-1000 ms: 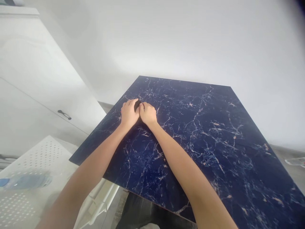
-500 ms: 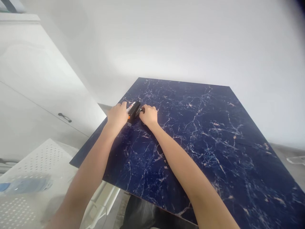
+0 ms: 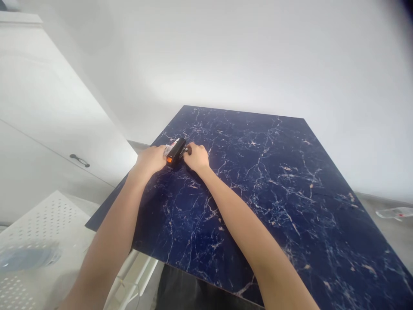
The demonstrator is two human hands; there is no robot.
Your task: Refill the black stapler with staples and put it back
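Note:
A small black box-like item (image 3: 176, 153) with an orange end and a white, red-marked side is at the left part of the blue marbled table (image 3: 232, 202). My left hand (image 3: 151, 159) is closed on its white side, fingers partly hidden. On the other side, my right hand (image 3: 197, 156) pinches a small dark and silvery piece (image 3: 186, 150) close against the black item. Whether that piece is joined to the item I cannot tell. Both forearms reach across the tabletop from the near edge.
A white cabinet (image 3: 48, 99) with a dark handle stands at the left. Below it, a clear plastic bottle (image 3: 30, 256) lies on a white perforated surface (image 3: 48, 219). A pale wall (image 3: 232, 56) rises behind the table. Another clear plastic object (image 3: 395, 212) lies beyond the right edge.
The view has shifted slightly, so the table and hands appear a little further left. My left hand's raised fingers now lie lower along the white side. The black item stays between both hands.

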